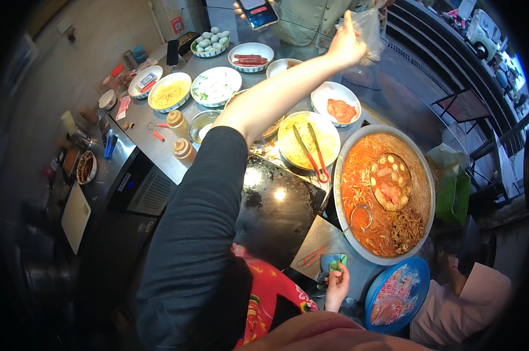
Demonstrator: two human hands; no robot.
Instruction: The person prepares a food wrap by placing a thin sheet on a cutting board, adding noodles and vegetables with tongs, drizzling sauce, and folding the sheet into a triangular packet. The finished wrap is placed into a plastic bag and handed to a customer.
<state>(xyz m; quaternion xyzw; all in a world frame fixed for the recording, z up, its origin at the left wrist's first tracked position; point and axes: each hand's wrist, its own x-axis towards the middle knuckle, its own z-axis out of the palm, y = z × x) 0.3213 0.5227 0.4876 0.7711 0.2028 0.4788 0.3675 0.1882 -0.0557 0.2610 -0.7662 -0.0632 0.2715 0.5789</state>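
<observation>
My left hand (345, 45) is stretched far out over the counter on a black-sleeved arm, shut on a clear plastic bag (370, 26) held up toward a person in a pale jacket (311, 20) who holds a phone (257, 11). My right hand (336, 286) is low by my red apron, gripping a green and blue cloth (333, 263) at the edge of a steel counter. Under my left arm sit a black griddle (276, 205) and a bowl of yellow noodles (296, 153) with red tongs (318, 153) in it.
A big round pan of orange-red noodle soup (358, 175) holds a strainer ladle (391, 181). Bowls of eggs (211, 41), sausages (251, 57), shredded food (170, 92) and orange meat (334, 107) line the counter. Two squeeze bottles (178, 123) stand left. Bagged food sits on a blue plate (413, 269).
</observation>
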